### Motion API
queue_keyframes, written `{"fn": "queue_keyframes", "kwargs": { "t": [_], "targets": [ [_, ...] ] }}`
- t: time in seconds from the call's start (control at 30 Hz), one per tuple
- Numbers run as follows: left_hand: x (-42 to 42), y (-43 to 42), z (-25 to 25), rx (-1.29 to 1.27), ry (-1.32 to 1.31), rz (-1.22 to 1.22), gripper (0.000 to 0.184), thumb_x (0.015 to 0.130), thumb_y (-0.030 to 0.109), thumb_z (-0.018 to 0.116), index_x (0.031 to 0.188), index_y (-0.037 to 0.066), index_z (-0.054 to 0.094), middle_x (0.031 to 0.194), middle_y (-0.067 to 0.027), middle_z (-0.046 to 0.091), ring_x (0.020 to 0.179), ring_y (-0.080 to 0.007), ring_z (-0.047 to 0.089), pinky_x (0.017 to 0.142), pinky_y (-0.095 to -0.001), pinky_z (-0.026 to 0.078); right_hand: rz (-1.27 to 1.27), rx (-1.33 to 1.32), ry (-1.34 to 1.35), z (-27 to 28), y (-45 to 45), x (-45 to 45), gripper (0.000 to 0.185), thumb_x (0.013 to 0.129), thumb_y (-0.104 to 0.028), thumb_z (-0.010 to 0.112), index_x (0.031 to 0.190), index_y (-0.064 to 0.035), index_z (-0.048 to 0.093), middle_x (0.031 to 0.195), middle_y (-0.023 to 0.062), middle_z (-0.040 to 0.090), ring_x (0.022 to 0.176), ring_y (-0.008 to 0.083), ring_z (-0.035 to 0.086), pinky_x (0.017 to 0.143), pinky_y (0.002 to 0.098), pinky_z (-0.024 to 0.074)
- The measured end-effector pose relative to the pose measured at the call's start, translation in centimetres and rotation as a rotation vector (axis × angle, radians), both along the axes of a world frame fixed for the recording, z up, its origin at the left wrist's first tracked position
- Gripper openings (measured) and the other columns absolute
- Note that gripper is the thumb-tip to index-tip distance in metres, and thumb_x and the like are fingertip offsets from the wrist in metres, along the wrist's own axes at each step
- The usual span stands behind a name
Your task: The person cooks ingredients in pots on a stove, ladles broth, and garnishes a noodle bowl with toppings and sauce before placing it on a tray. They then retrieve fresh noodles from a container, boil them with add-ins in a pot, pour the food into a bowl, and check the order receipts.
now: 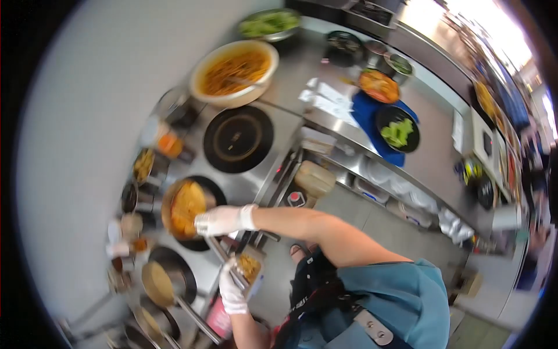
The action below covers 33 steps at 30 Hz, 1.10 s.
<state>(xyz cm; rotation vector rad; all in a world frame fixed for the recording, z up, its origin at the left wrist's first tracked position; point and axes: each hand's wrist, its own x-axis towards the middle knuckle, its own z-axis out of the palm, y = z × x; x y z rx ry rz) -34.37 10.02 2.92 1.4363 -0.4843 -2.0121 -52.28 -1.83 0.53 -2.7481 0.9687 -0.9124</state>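
My left hand, in a white glove, is wrapped round the metal handle of a pan on the stove. Orange-yellow food lies in that pan. The gloved fingers of my right hand are pressed together at the food's edge, over the pan's rim near the handle. Whatever they pinch, if anything, is hidden. A small container of yellowish pieces stands beside my left hand.
Beyond the pan are a flat black hob plate, a large bowl of noodles and a bowl of greens. Jars and a pan of pale liquid line the stove. A side counter holds a black bowl of lettuce.
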Motion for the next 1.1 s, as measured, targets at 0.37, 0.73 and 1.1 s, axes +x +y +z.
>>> {"fn": "queue_keyframes", "kwargs": {
  "t": [0.37, 0.73, 1.1],
  "targets": [
    [3.0, -1.8, -1.8, -0.749, -1.029, -0.06, 0.047, 0.094, 0.036, 0.057, 0.116, -0.005, 0.056, 0.112, -0.0155, 0.059, 0.097, -0.0263, 0.057, 0.086, -0.0356, 0.048, -0.2, 0.059, -0.235, 3.0, 6.6, -10.8, 0.03, 0.089, -0.013, 0.045, 0.116, -0.0016, 0.054, 0.114, 0.0189, 0.057, 0.108, 0.0338, 0.056, 0.094, 0.0404, 0.0468],
    [-43.2, -3.9, 0.9, -0.681, -0.248, -0.616, 0.019, 0.093, 0.009, 0.055, 0.109, 0.002, 0.064, 0.095, -0.0051, 0.064, 0.078, -0.0097, 0.056, 0.071, -0.0223, 0.047, -1.618, 0.051, -0.957, 8.3, 27.6, -61.3, 0.012, 0.088, -0.008, 0.06, 0.093, -0.0017, 0.068, 0.079, 0.0045, 0.064, 0.066, 0.0126, 0.057, 0.064, 0.0265, 0.048],
    [-65.3, -5.1, -5.1, -0.302, -0.117, -0.794, 0.039, 0.097, 0.017, 0.051, 0.132, 0.0, 0.047, 0.111, -0.0177, 0.062, 0.088, -0.0252, 0.067, 0.071, -0.0318, 0.055, -1.887, 0.156, -0.884, 0.6, 26.6, -85.0, 0.039, 0.083, -0.025, 0.067, 0.112, 0.0007, 0.062, 0.094, 0.0163, 0.067, 0.085, 0.0244, 0.064, 0.079, 0.0329, 0.0487]
  ]
}}
